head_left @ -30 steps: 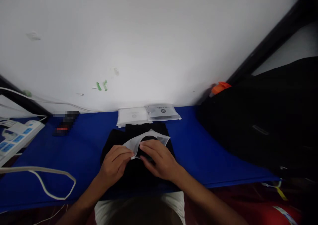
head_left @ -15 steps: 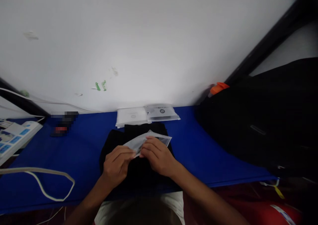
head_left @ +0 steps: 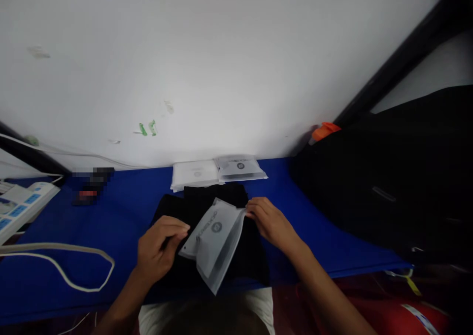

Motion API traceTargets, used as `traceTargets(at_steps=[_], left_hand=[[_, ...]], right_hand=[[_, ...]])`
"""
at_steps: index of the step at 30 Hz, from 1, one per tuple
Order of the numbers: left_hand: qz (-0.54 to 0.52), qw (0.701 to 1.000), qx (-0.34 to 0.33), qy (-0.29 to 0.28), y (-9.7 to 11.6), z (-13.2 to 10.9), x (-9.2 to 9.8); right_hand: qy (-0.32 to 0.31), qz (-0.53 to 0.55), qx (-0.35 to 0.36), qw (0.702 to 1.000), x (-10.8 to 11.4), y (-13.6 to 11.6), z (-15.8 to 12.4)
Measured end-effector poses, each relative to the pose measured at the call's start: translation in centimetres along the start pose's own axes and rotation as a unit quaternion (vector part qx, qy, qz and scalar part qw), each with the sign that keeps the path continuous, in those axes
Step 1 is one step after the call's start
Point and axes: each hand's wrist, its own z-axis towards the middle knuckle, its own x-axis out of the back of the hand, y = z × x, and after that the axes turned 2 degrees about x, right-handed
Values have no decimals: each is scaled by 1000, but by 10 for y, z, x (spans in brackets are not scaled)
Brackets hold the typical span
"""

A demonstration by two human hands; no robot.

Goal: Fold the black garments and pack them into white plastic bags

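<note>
A frosted plastic pouch [head_left: 216,241] with a round dark logo is held flat above a folded black garment [head_left: 185,209] lying on the blue table [head_left: 121,212]. My left hand [head_left: 158,249] pinches the pouch's left corner. My right hand [head_left: 268,221] pinches its upper right corner. Both hands hover over the black garment near the table's front edge.
A stack of white packaged pouches [head_left: 218,170] lies against the white wall. A black bag [head_left: 391,177] with an orange cap [head_left: 325,129] fills the right. A white power strip [head_left: 18,204], a white cable loop [head_left: 70,263] and a dark small object [head_left: 90,184] lie left.
My hands have moved apart, spreading the pouch out flat with its logo side up; a second ago they were close together at its open mouth.
</note>
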Motion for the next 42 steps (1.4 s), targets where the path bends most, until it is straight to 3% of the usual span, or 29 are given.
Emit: traceTargets(at_steps=[4,7,10,12,15,19,20,22,27,31,36,42], left_hand=[[-17,991,7,-130,-3,-3,-12],[1,988,54,-148,-11,-12,-14],[31,981,102,-163,-19,-23,-8],[43,976,120,-178,-23,-29,-4],[72,975,130,-167,-25,-36,1],[138,977,160,-34,-24,-45,0],[149,975,165,-13,-23,-47,-1],[159,973,167,-25,-20,-51,-4],[166,951,129,-226,-17,-59,-9],[203,909,87,-353,-19,-61,-12],[227,897,98,-366,-20,-63,-14],[227,898,101,-363,-26,-61,-10]], right_hand=[[-111,3,43,993,-3,-23,8],[-194,21,98,976,-10,-41,15],[-221,35,146,964,-22,-50,23],[-204,21,180,962,-35,-51,29],[-123,-29,241,962,-52,-48,36],[-16,-73,280,957,-49,-34,46],[-2,-86,269,959,-42,-27,49],[12,-127,214,968,-26,-8,58],[-15,-246,-11,969,-6,57,87],[-48,-281,-68,956,-25,94,92],[-79,-247,-74,963,-55,109,78],[-96,-187,-109,972,-61,109,65]])
